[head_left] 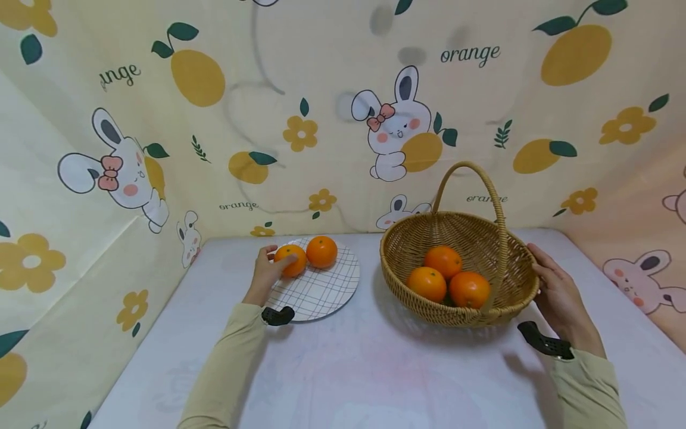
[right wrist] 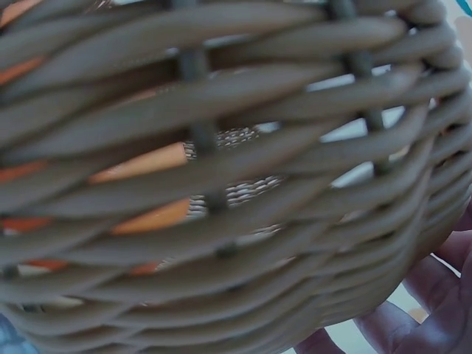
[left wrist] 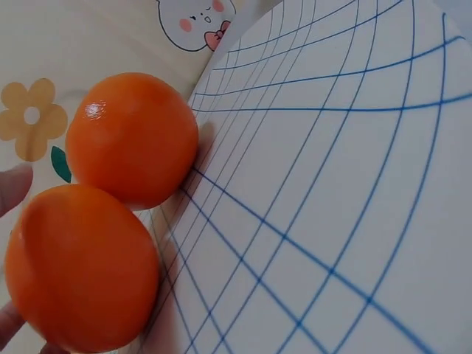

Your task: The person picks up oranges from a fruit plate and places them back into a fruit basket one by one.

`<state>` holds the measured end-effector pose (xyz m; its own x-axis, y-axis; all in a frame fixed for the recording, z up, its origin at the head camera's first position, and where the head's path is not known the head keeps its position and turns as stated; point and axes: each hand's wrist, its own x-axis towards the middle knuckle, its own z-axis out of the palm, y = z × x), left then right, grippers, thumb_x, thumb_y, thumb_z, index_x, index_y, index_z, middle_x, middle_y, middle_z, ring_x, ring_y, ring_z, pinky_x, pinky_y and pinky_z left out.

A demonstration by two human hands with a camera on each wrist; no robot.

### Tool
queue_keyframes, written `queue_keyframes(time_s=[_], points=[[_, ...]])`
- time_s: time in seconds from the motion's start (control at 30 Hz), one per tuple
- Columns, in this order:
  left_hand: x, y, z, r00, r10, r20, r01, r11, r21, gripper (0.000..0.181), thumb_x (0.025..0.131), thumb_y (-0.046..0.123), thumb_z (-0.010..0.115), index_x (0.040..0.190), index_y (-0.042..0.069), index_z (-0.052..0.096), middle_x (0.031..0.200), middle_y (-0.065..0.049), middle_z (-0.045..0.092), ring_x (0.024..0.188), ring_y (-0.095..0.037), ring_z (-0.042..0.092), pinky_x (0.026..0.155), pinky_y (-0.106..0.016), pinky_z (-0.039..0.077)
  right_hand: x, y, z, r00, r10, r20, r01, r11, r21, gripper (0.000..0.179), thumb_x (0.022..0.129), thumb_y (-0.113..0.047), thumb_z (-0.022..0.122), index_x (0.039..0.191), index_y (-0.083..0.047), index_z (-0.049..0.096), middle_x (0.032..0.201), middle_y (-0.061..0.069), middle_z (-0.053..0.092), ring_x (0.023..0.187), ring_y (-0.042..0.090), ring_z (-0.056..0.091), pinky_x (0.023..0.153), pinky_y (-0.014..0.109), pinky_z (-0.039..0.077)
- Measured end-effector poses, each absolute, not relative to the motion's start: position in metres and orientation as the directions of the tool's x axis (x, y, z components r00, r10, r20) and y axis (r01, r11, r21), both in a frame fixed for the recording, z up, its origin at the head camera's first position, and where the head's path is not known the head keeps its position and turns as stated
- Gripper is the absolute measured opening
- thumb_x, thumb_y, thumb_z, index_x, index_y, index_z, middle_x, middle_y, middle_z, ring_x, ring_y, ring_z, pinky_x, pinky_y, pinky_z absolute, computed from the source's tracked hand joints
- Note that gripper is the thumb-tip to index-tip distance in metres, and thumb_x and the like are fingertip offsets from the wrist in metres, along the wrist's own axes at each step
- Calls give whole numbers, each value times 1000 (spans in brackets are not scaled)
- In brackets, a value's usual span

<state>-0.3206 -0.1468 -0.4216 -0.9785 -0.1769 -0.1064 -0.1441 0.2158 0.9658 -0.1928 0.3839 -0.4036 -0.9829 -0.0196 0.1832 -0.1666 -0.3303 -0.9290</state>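
Note:
On the white round plate [head_left: 332,298] with its grid of lines sit two oranges. My left hand [head_left: 268,271] is around the nearer left orange [head_left: 290,260], its thumb in front and fingers on the far side. In the left wrist view a small gap shows between the thumb [left wrist: 15,188] and that orange [left wrist: 85,269]. The second orange [head_left: 321,252] lies just right of it. A wicker basket [head_left: 399,286] with a tall handle contains three oranges [head_left: 443,262]. Against its right rim, my right hand [head_left: 560,295] touches the outside with extended fingers; the wicker wall partly hides them.
Both things stand on a pale table [head_left: 364,375], the basket right of the plate. Behind and at the sides hangs a printed cloth [head_left: 332,77] with rabbits and fruit. The basket's handle [head_left: 498,208] arches above its rim.

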Motion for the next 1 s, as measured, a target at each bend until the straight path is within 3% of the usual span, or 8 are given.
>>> queue_keyframes(time_s=[0.17,0.27,0.4,0.57,1.0], points=[[-321,-142,-421,-970,-194,-148,-189,209,959,77,85,25,75,145,6,29,142,-21,26,123,-36,35,105,-43,36,-194,383,-403,-984,-16,179,-164,-332,-929,56,107,-18,36,156,-19,11,161,-4,0,136,-1,23,103,20,28],[-321,-141,-421,-968,-194,-162,-202,210,956,79,84,21,76,145,6,28,143,-22,28,125,-36,36,107,-44,34,-194,382,-404,-982,-18,190,-173,-339,-925,55,107,-18,36,156,-20,13,161,-4,0,136,-1,23,105,22,24],[-323,-142,-422,-969,-185,-162,-202,227,953,81,84,18,76,145,6,25,145,-21,30,128,-36,36,109,-45,30,-195,380,-404,-981,-15,193,-177,-338,-924,54,107,-18,36,156,-20,14,161,-3,1,135,1,25,105,21,27],[-323,-144,-423,-969,-193,-154,-195,219,956,81,83,16,77,145,5,25,145,-22,31,128,-37,37,109,-45,30,-197,379,-401,-985,-5,173,-163,-296,-941,55,107,-21,34,157,-20,11,161,-3,-1,141,4,11,110,29,6],[-315,-152,-402,-975,-193,-106,-146,209,967,80,84,18,75,145,7,25,142,-22,33,126,-36,37,108,-43,31,-195,383,-402,-986,-9,166,-156,-289,-945,56,107,-21,34,156,-18,6,161,-4,-2,141,3,12,110,29,4]])
